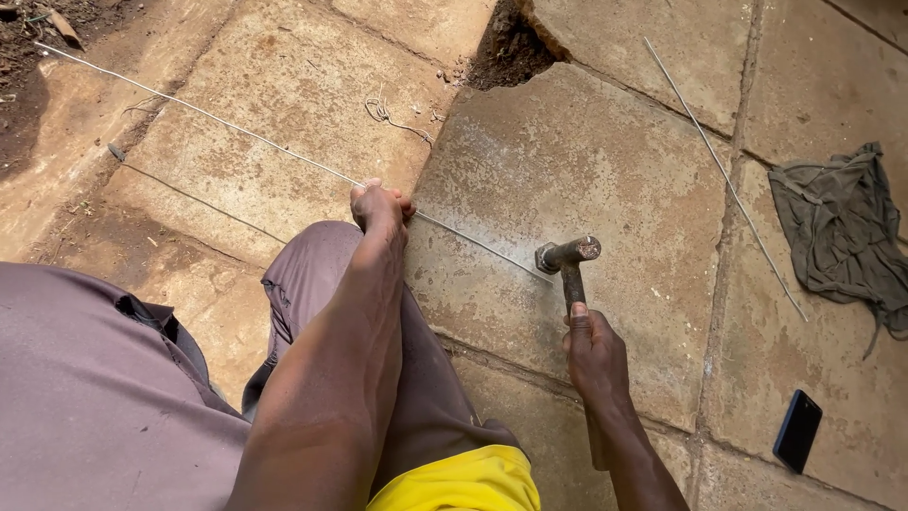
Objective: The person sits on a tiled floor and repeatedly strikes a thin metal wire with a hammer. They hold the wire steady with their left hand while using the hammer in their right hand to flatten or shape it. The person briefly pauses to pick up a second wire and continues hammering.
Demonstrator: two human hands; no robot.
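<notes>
Left hand (380,206) pinches thin wire (236,131), fingers closed, pressing it onto stone slab (586,161); wire runs far left to near right; right hand (592,352) fist-wrapped around hammer (570,265) handle; hammer head at wire end; dark cloth (842,232) far right; phone (797,431) near right.

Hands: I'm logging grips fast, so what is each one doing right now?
Left hand: closed, pinning the long wire against the stone slab.
Right hand: closed around the hammer handle.
</notes>
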